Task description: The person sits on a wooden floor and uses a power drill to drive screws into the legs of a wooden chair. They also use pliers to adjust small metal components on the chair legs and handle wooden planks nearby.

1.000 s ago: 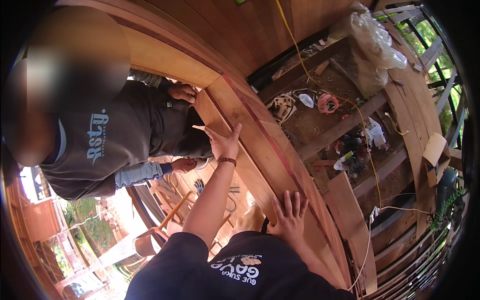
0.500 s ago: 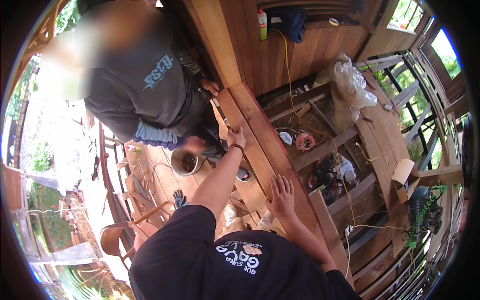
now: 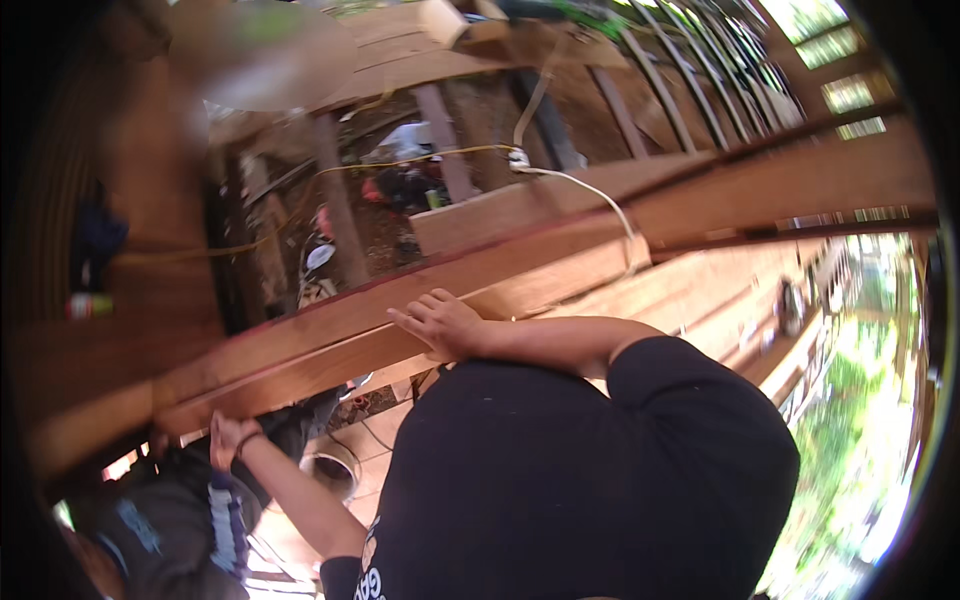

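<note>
A long wooden plank (image 3: 300,376) lies along a wooden beam (image 3: 340,308) with a reddish far edge. My left hand (image 3: 232,438), with a dark bracelet at the wrist, is at the plank's near edge toward its left end, its fingers closed on that edge; some fingers are blurred. My right hand (image 3: 442,324) rests on the wood farther right, palm down, fingers spread, holding nothing. Beside my left hand a co-worker in a dark grey sweatshirt (image 3: 165,520) stands at the plank's left end; that person's hands are mostly hidden.
Beyond the beam, floor joists (image 3: 340,200) cross open gaps over dirt and debris. A yellow cable (image 3: 420,156) runs over them to a white connector (image 3: 518,158). Below the plank a pale bucket (image 3: 332,468) stands on the floor. Another timber block (image 3: 570,275) lies right of my right hand.
My view has swung sharply to the right, so the plank now runs across the picture and the co-worker appears at lower left. Both hands stay at the wood.
</note>
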A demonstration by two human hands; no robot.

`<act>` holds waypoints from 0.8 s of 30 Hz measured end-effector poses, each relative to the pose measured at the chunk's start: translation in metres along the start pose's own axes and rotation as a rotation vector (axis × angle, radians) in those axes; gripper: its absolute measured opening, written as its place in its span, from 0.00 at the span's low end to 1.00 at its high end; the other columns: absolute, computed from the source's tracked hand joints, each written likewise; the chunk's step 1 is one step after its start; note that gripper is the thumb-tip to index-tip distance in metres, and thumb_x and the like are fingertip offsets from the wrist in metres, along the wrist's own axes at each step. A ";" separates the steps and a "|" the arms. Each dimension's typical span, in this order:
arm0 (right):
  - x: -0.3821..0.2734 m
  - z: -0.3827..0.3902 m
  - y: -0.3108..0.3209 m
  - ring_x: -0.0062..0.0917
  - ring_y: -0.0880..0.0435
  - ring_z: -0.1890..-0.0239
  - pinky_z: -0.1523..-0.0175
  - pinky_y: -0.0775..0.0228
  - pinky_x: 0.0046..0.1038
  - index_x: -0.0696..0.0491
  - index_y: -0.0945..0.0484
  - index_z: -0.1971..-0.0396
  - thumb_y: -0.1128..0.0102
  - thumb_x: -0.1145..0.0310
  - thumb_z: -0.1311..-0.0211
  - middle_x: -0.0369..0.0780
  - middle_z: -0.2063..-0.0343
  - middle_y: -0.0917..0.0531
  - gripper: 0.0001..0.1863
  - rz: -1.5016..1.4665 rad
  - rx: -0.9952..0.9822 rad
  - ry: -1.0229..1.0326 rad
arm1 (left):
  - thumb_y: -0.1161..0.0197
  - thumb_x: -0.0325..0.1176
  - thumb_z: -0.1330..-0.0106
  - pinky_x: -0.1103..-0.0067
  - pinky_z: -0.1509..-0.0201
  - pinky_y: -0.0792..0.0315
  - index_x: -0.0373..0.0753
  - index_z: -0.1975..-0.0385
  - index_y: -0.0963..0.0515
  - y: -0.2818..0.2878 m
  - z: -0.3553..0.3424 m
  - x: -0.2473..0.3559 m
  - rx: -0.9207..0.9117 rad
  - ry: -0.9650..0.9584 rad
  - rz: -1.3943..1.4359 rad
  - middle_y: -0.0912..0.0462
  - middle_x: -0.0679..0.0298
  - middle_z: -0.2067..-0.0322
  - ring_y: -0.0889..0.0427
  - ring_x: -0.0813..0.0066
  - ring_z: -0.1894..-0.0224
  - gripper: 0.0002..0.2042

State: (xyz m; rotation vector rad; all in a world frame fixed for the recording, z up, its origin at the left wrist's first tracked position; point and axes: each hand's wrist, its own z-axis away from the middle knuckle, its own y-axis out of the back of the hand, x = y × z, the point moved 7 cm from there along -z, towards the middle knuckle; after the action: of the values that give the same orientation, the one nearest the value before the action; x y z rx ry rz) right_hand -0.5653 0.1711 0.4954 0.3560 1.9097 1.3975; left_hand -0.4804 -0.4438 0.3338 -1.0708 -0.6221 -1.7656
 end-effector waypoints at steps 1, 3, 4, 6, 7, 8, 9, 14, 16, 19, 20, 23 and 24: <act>0.013 0.019 0.001 0.32 0.24 0.54 0.48 0.36 0.35 0.53 0.31 0.36 0.29 0.57 0.61 0.40 0.60 0.22 0.45 0.061 0.043 -0.058 | 0.50 0.45 0.27 0.67 0.38 0.32 0.41 0.42 0.29 -0.047 0.023 -0.007 0.010 -0.027 -0.018 0.23 0.60 0.47 0.26 0.62 0.47 0.20; 0.024 0.039 0.003 0.32 0.23 0.56 0.49 0.35 0.34 0.51 0.30 0.38 0.28 0.55 0.63 0.40 0.62 0.22 0.45 0.003 0.057 -0.136 | 0.48 0.44 0.28 0.68 0.38 0.31 0.39 0.43 0.29 -0.096 0.079 0.016 0.039 -0.122 -0.072 0.24 0.58 0.44 0.26 0.63 0.45 0.20; 0.020 0.034 0.004 0.32 0.23 0.57 0.50 0.34 0.34 0.50 0.28 0.39 0.27 0.54 0.63 0.39 0.62 0.22 0.44 0.007 0.070 -0.129 | 0.48 0.44 0.28 0.68 0.38 0.31 0.40 0.43 0.29 -0.087 0.083 0.033 0.071 -0.162 -0.078 0.24 0.58 0.44 0.26 0.63 0.45 0.20; 0.017 0.036 0.008 0.32 0.22 0.57 0.50 0.32 0.34 0.50 0.28 0.40 0.27 0.53 0.63 0.40 0.62 0.22 0.44 -0.013 0.079 -0.120 | 0.48 0.44 0.28 0.67 0.38 0.31 0.40 0.42 0.29 -0.088 0.085 0.043 0.074 -0.173 -0.082 0.25 0.58 0.44 0.26 0.63 0.45 0.20; 0.016 0.033 0.008 0.32 0.22 0.57 0.50 0.32 0.34 0.49 0.28 0.41 0.26 0.52 0.64 0.40 0.62 0.22 0.43 -0.021 0.084 -0.104 | 0.48 0.44 0.28 0.67 0.38 0.31 0.41 0.42 0.29 -0.086 0.085 0.049 0.078 -0.181 -0.082 0.25 0.58 0.44 0.25 0.63 0.45 0.20; 0.015 0.030 0.009 0.33 0.21 0.57 0.50 0.31 0.35 0.49 0.28 0.41 0.26 0.52 0.63 0.41 0.62 0.22 0.44 -0.025 0.080 -0.104 | 0.48 0.44 0.28 0.67 0.38 0.31 0.41 0.42 0.29 -0.088 0.084 0.053 0.077 -0.188 -0.082 0.25 0.58 0.43 0.25 0.62 0.44 0.20; 0.014 0.027 0.013 0.34 0.21 0.56 0.50 0.30 0.35 0.49 0.28 0.41 0.26 0.51 0.63 0.41 0.62 0.21 0.44 -0.026 0.073 -0.103 | 0.47 0.44 0.28 0.66 0.38 0.31 0.41 0.42 0.29 -0.088 0.083 0.055 0.078 -0.192 -0.077 0.25 0.58 0.43 0.25 0.62 0.44 0.20; 0.017 0.026 0.007 0.37 0.20 0.57 0.51 0.28 0.36 0.50 0.31 0.38 0.27 0.56 0.63 0.43 0.62 0.22 0.45 -0.112 0.004 -0.098 | 0.47 0.45 0.28 0.65 0.37 0.31 0.43 0.41 0.30 -0.086 0.087 0.056 0.090 -0.200 -0.083 0.25 0.58 0.43 0.25 0.61 0.43 0.20; 0.018 0.032 0.006 0.38 0.20 0.57 0.51 0.27 0.37 0.51 0.31 0.38 0.27 0.56 0.63 0.44 0.62 0.22 0.45 -0.117 -0.027 -0.115 | 0.46 0.45 0.28 0.65 0.37 0.31 0.44 0.41 0.30 -0.085 0.089 0.050 0.095 -0.193 -0.087 0.25 0.58 0.42 0.25 0.61 0.43 0.20; 0.028 0.040 0.003 0.39 0.19 0.56 0.51 0.27 0.38 0.52 0.31 0.38 0.28 0.56 0.63 0.44 0.61 0.22 0.45 -0.129 -0.060 -0.132 | 0.46 0.45 0.28 0.64 0.37 0.31 0.45 0.41 0.30 -0.089 0.094 0.043 0.107 -0.188 -0.100 0.25 0.58 0.42 0.25 0.60 0.42 0.20; 0.032 0.039 -0.002 0.39 0.19 0.56 0.50 0.27 0.38 0.52 0.31 0.38 0.28 0.56 0.62 0.45 0.60 0.22 0.45 -0.128 -0.056 -0.125 | 0.46 0.45 0.28 0.64 0.37 0.31 0.45 0.41 0.30 -0.086 0.094 0.041 0.116 -0.184 -0.097 0.26 0.58 0.42 0.25 0.60 0.42 0.20; 0.031 0.021 -0.012 0.40 0.19 0.55 0.51 0.26 0.39 0.54 0.30 0.40 0.29 0.56 0.61 0.45 0.60 0.21 0.42 -0.159 -0.009 -0.064 | 0.45 0.45 0.28 0.63 0.36 0.30 0.46 0.41 0.30 -0.068 0.064 0.027 0.071 -0.155 -0.075 0.26 0.57 0.41 0.25 0.60 0.42 0.20; 0.037 0.025 -0.009 0.40 0.19 0.56 0.52 0.26 0.39 0.54 0.28 0.42 0.29 0.56 0.60 0.45 0.61 0.21 0.40 -0.167 0.024 -0.066 | 0.49 0.46 0.28 0.70 0.33 0.35 0.43 0.43 0.28 -0.097 0.075 0.006 -0.176 0.093 -0.004 0.25 0.64 0.43 0.27 0.63 0.41 0.20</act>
State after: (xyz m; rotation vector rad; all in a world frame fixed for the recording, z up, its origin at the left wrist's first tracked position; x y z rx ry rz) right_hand -0.5722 0.2080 0.4693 0.2451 1.8585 1.2401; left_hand -0.5398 -0.3470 0.3804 -1.0990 -0.4182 -1.8893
